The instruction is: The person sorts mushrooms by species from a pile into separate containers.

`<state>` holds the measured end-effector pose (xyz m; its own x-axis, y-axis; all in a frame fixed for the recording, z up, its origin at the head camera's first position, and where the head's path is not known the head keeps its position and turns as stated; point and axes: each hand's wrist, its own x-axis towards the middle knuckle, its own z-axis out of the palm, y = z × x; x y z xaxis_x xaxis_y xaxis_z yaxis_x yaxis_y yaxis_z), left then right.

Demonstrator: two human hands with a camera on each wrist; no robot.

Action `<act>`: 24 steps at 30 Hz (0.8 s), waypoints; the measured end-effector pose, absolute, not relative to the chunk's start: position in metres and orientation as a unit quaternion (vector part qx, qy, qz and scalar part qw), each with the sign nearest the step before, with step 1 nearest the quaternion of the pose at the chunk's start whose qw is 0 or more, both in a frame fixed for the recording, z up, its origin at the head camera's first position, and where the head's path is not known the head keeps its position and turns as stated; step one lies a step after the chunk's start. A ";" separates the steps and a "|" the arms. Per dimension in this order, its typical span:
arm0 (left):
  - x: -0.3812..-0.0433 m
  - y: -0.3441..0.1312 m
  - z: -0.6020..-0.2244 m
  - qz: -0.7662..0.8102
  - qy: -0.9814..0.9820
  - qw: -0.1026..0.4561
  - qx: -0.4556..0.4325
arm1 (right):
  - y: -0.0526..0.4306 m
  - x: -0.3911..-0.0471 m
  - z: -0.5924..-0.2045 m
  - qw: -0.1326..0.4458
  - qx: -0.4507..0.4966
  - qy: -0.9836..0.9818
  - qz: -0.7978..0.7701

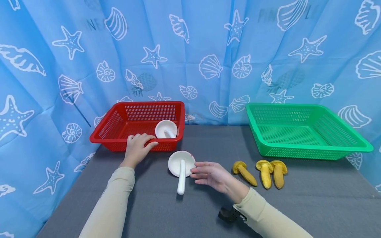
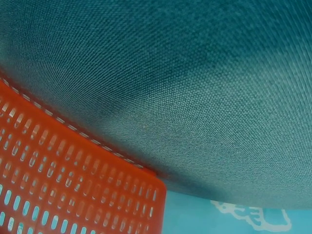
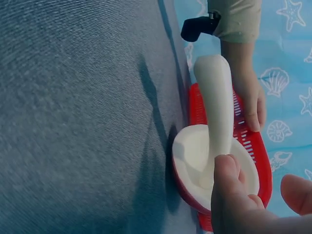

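At the near rim of the red basket (image 1: 117, 141), my left hand (image 1: 137, 149) grips the edge, fingers over it and thumb along the outer side. Inside the basket's right part lies a white-stemmed mushroom (image 1: 162, 127), underside up. Another mushroom (image 1: 182, 168) rests upside down on the grey table, its long white stem sticking up from the pale, hollow underside. In the right wrist view this mushroom (image 3: 220, 102) shows a reddish outer cap. My right hand (image 1: 212, 177) is at its right side, fingers loosely extended; whether they touch the cap I cannot tell.
Several yellow mushrooms lie right of my right hand, among them a single mushroom (image 1: 244, 173) and two side by side. A green basket (image 1: 297, 152) stands behind them. A blue curtain (image 1: 196, 43) with shell prints hangs at the table's back edge.
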<state>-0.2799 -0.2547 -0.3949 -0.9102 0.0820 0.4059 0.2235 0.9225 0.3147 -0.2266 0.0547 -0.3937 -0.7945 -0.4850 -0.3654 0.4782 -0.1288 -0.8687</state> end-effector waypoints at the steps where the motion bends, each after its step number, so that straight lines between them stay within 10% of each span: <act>1: -0.280 -0.255 -0.395 -0.179 -0.961 0.196 -0.079 | 0.054 -0.226 -0.394 0.322 -0.002 0.577 -0.751; 24: -0.281 -0.255 -0.396 -0.182 -0.962 0.190 -0.077 | 0.038 -0.211 -0.410 0.390 -0.010 0.552 -0.737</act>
<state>-0.2808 -0.2554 -0.3956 -0.9162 0.0788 0.3928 0.2165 0.9223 0.3202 -0.2110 0.0376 -0.4095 -0.6950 -0.5859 -0.4167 0.5648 -0.0864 -0.8207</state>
